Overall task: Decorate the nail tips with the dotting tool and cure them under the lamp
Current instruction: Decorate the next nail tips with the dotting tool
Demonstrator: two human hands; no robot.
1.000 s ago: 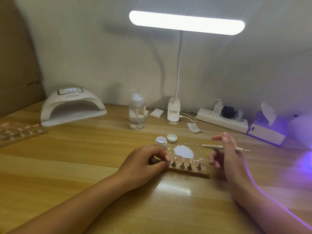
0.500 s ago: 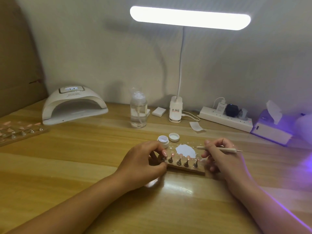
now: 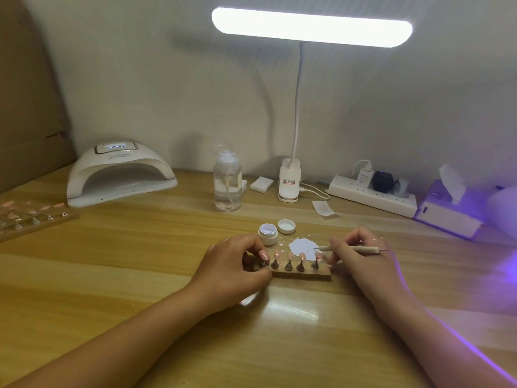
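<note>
**Both hands at the nail holder**

Head view: my left hand (image 3: 237, 264) is curled narrow and pinches the nine o'clock end of the wooden holder (image 3: 302, 273), which carries the pink nail tips (image 3: 302, 256). My right hand (image 3: 361, 257) grips the dotting tool (image 3: 356, 249), its point at the white gel patch (image 3: 303, 244), twelve o'clock of the holder. The curing lamp (image 3: 120, 175) sits at ten o'clock.

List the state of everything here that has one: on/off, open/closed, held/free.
Desk lamp: on.
Curing lamp: display lit, no glow inside.
Gel jar: open.
Lid: off, lying beside the gel jar.
Dotting tool: held by right hand, tip at white paint.
Nail tip holder: gripped at left end by left hand.
Pump bottle: upright, partly filled.
Power strip: plugs inserted.
</note>
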